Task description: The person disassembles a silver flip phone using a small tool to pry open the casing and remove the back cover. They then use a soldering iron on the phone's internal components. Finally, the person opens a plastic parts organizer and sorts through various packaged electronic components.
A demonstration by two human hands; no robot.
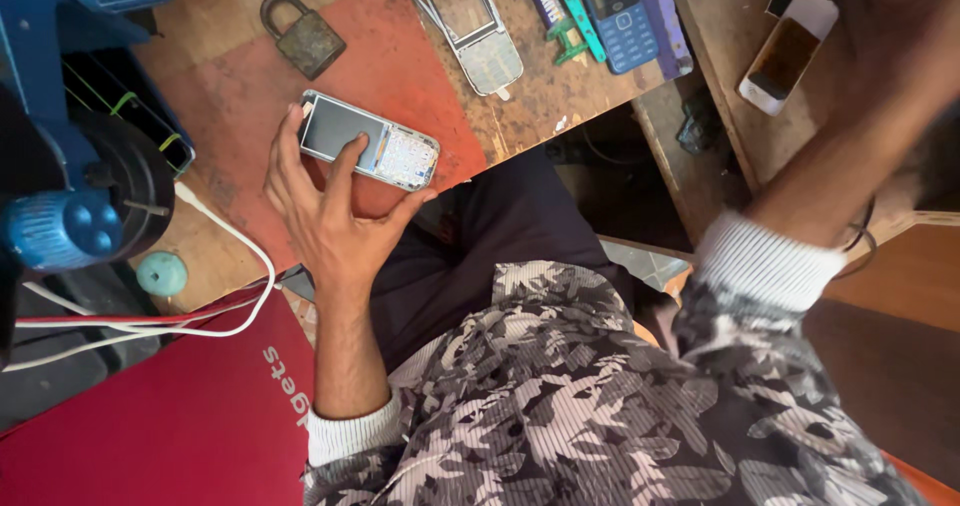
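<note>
My left hand (325, 211) holds a silver keypad phone (368, 152) with its front cover off, the thumb resting on its dark screen, above a red mat (400, 66) on the wooden bench. The phone's loose silver front frame (470, 26) lies farther back on the bench. My right arm reaches up and right; the right hand (905, 26) is blurred at the frame's top right corner, near a white smartphone (787, 51), and I cannot make out its fingers.
A rusty padlock (305, 38) sits on the mat's far left. A blue keypad phone (620, 11) and green tools (565, 21) lie at the back. Blue equipment (70, 221) with white cables (235, 236) stands left. A red case (170, 416) lies near left.
</note>
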